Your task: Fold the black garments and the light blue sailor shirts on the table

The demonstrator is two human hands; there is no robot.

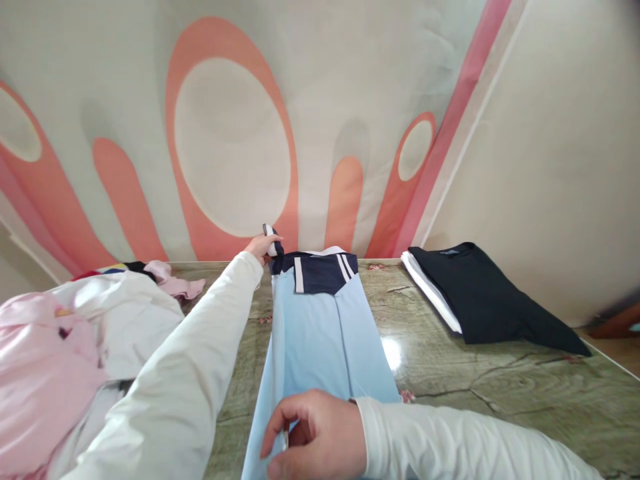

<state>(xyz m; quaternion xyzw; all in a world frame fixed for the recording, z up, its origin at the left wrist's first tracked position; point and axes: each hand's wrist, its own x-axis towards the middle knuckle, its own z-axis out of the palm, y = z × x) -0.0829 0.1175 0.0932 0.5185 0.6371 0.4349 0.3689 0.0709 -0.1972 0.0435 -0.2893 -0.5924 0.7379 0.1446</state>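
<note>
A light blue shirt [313,347] with navy and white striped parts at its far end lies lengthwise on the table in front of me, its sides folded inward. At the far left corner, my left hand [261,248] grips a navy and white piece of the shirt and holds it slightly raised. My right hand [317,433] is over the near part of the shirt, thumb and fingers curled together in a pinch on the light blue cloth. The nearest end of the shirt runs out of view.
On the left is a loose heap of clothes with a pink garment [45,373] and a white garment [125,320]. To the right, a folded black garment [490,293] rests on a white one [435,293]. The wood-patterned table [430,373] meets a patterned wall covering [230,147].
</note>
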